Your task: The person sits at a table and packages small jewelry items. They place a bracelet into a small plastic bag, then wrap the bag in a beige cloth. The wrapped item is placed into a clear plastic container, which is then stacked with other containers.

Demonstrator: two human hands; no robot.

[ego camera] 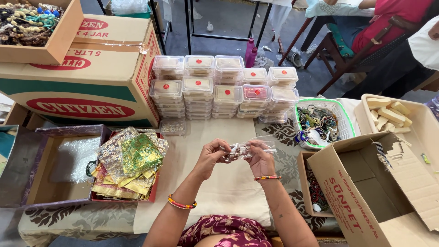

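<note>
Both hands (238,155) pinch clear pouch (249,150); stacked clear boxes (224,89) beyond, basket (346,120) right

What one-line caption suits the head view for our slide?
Both hands, left hand and right hand, hold a small clear plastic pouch over a cloth-covered table, stacked clear boxes behind.

My left hand (209,157) and right hand (260,160) pinch a small clear plastic pouch (244,149) of dark beads between them | over cream cloth (228,183) | stacked clear lidded boxes (224,87) beyond | folded brocade bags (130,162) in tray at left | white basket (346,120) of beads at right
</note>
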